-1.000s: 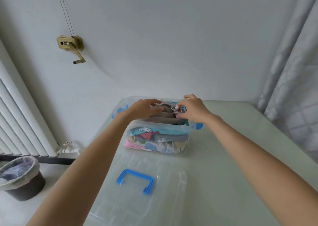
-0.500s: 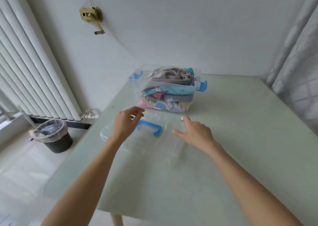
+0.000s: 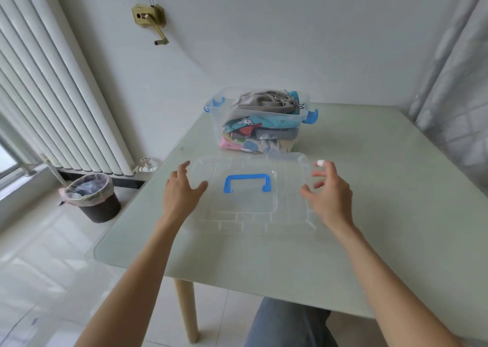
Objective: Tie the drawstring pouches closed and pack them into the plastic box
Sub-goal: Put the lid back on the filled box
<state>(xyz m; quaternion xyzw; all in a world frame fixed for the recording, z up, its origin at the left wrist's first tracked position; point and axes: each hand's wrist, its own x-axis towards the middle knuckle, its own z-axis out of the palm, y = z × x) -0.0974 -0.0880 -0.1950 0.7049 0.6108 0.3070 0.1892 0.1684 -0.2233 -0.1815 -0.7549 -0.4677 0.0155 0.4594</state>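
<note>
The clear plastic box (image 3: 264,116) with blue clips stands at the table's far side. It is filled with folded patterned drawstring pouches (image 3: 253,135), and a grey pouch (image 3: 261,103) with its cord bunched lies on top. The box's clear lid (image 3: 248,209) with a blue handle (image 3: 247,183) lies flat on the table in front of it. My left hand (image 3: 181,190) is spread at the lid's left edge, thumb resting on the lid. My right hand (image 3: 330,196) hovers by the lid's right edge with fingers loosely bent, holding nothing.
The pale green table (image 3: 369,227) has its near edge close to my knee (image 3: 285,323). A lined waste bin (image 3: 92,198) stands on the floor at left, under a white radiator (image 3: 52,82). A curtain (image 3: 454,82) hangs at right.
Both hands left the top of the box and drew back to the lid, one on each side. The view pulled back and tilted down.
</note>
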